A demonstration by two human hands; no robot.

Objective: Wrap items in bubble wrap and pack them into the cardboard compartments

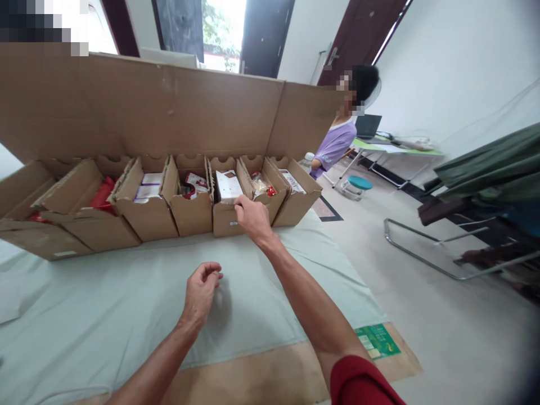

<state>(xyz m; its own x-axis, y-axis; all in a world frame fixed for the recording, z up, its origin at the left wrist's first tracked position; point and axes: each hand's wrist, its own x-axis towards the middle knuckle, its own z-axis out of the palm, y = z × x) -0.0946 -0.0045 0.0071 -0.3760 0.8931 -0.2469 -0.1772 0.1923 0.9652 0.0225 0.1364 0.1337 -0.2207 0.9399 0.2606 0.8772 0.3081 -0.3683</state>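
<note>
A row of several brown cardboard bins [154,222] stands on a pale green cloth [139,304]. My right hand [253,216] reaches to the front rim of the third bin from the right, its fingers curled in against the lower end of a white box [228,187]. Whether the fingertips grip the box or the rim is hidden. Above the cloth, in front of the bins, my left hand [201,289] is loosely curled with a gap at the fingers and nothing visible in it.
Red packets [103,197], white cartons [149,185] and small bags [259,184] fill other bins. A tall cardboard panel [189,112] rises behind them. Beyond the right end is a person in a purple shirt [337,143], with a table [379,147] and blue stool [359,182] farther off.
</note>
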